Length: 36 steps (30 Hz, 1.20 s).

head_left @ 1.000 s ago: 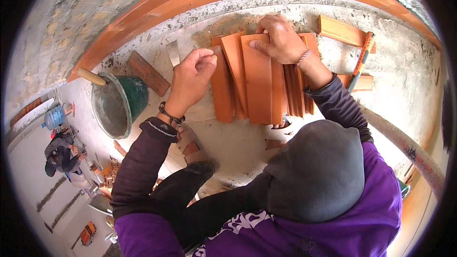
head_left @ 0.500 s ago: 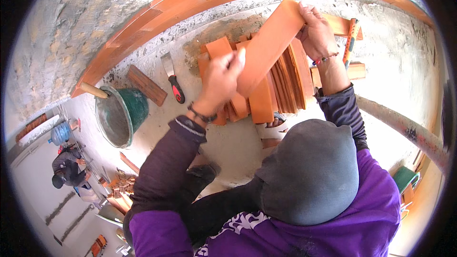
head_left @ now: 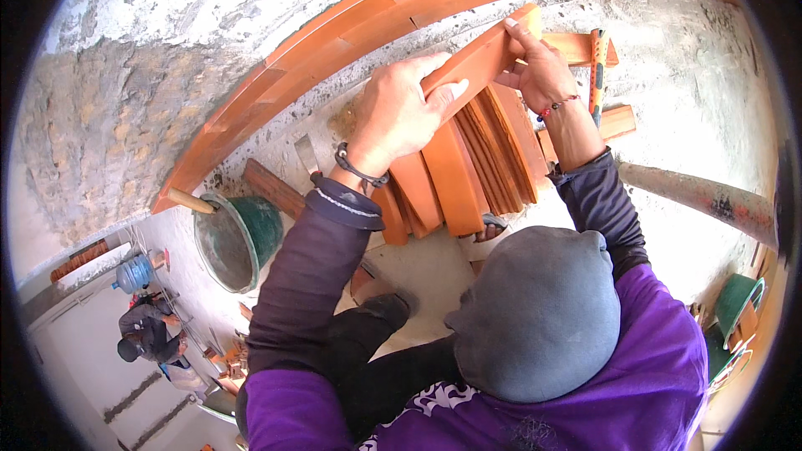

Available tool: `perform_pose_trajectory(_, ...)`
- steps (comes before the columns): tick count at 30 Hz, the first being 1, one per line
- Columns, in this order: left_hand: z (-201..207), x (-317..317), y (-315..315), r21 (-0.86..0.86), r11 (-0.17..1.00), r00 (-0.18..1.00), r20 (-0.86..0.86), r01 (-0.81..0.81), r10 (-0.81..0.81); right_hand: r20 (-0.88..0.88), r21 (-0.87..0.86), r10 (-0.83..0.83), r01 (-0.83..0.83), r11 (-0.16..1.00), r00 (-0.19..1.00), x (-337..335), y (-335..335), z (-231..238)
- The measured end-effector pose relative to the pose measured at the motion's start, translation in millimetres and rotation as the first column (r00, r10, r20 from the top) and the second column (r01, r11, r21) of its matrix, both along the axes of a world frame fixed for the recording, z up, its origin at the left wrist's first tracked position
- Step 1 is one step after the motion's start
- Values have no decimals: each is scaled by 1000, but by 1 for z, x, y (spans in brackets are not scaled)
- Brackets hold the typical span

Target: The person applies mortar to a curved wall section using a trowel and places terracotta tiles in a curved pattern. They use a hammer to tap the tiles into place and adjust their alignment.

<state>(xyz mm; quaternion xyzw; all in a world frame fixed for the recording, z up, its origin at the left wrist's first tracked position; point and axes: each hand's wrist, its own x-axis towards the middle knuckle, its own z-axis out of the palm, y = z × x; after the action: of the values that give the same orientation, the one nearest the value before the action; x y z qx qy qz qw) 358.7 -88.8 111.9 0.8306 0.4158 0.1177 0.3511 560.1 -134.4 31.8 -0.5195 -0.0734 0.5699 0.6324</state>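
Observation:
A flat orange terracotta brick (head_left: 480,54) is held up in both hands, slanting up to the right. My left hand (head_left: 405,104) closes around its lower left end, thumb across the face. At the upper right end, my right hand (head_left: 541,71) grips it with fingers on the edge. Beneath lies a stack of similar bricks (head_left: 455,179), some flat and several on edge. Beyond the brick, a row of laid bricks (head_left: 426,4) curves along the base of the wall, with one piece on top at its left part.
A green bucket (head_left: 266,225) with grey residue and a wooden handle stands left. A scraper blade (head_left: 307,153) shows beside my left sleeve. An orange-and-black handled tool (head_left: 597,75) rests against bricks at right. A pole (head_left: 702,200) crosses the right side. Another person (head_left: 150,334) works far left.
The brick has tilted so its face shows narrower, and it is nearer the wall row. My left hand has moved up and farther away, now gripping the lower end. The view has shifted slightly.

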Motion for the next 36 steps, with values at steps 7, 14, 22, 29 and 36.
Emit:
perform_pose_trajectory(7, -53, -12, -3, -168, 887, 825, 327, -429, 461, 9, 71, -253, 252, 965, 967, 15, 44, -28)
perform_pose_trajectory(14, -79, -35, -9, -526, 756, 699, 365, -390, 615, 32, 126, -493, 486, 865, 870, 46, 109, -42)
perform_pose_trajectory(22, -85, -40, -22, -622, 709, 697, 344, -332, 629, 162, 180, -593, 567, 804, 789, 31, 128, -34)
perform_pose_trajectory(29, -89, -44, -24, -637, 703, 703, 340, -316, 624, 74, 128, -549, 538, 833, 833, 29, 135, -27)
perform_pose_trajectory(36, -86, -41, -28, -634, 705, 724, 318, -318, 612, 112, 66, -595, 592, 804, 796, 23, 145, -20)
